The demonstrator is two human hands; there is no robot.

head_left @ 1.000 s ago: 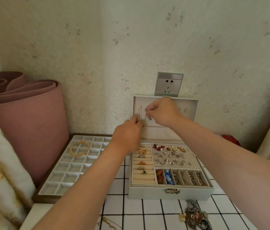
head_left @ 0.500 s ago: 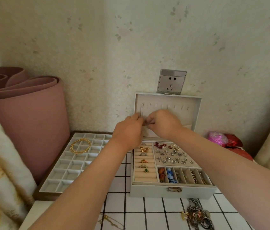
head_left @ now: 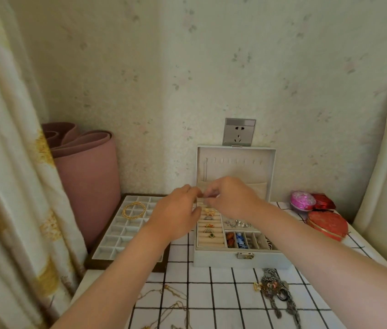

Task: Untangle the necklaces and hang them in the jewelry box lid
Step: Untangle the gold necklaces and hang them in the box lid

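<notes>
The pale jewelry box [head_left: 221, 259] stands open on the checked table, its lid [head_left: 240, 173] upright against the wall. A thin necklace [head_left: 205, 170] hangs from the leftmost hook in the lid. My left hand [head_left: 178, 213] and my right hand [head_left: 231, 198] meet fingertip to fingertip just below it, in front of the lid's pocket. Both pinch what looks like the chain's lower end, though blur hides the detail. A dark tangled bunch of necklaces [head_left: 277, 292] lies in front of the box. Loose gold chains [head_left: 170, 302] lie at the front left.
A white compartment tray [head_left: 116, 236] with a gold bangle [head_left: 133, 210] sits left of the box, beside a rolled pink mat [head_left: 88, 184]. Red and pink heart-shaped boxes [head_left: 325, 225] stand at the right. A curtain [head_left: 9, 186] hangs at the far left and a wall socket [head_left: 239, 132] above the lid.
Both hands have come down from the lid's hooks to its pocket, still together. The view has pulled back and tilted up, so more of the table front shows.
</notes>
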